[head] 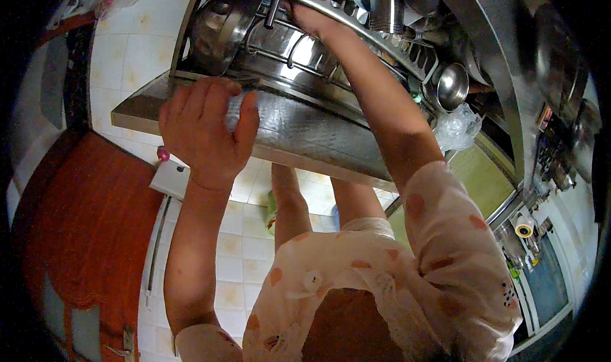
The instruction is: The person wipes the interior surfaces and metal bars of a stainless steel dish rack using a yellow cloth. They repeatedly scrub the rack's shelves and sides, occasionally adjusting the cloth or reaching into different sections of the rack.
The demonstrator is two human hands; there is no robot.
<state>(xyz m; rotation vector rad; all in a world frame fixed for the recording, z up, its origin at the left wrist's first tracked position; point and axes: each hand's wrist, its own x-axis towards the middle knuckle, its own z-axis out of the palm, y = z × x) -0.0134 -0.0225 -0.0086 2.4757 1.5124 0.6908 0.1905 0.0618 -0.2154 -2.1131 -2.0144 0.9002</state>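
My left hand rests near the front edge of a metal countertop, thumb apart from the fingers, with nothing seen in it. Beside its fingertips stands a round metal pot at the left end of a metal dish rack. My right arm reaches over the counter into the rack; my right hand is partly behind a rack bar, and its fingers are hidden. Metal cups and other dishes stand in the rack to its right. A metal ladle or bowl hangs at the rack's right end.
A clear plastic bag hangs below the round metal bowl. At the left are a reddish wooden door and a white tiled wall. Metal shelving with utensils curves along the right. A green object is beyond my legs.
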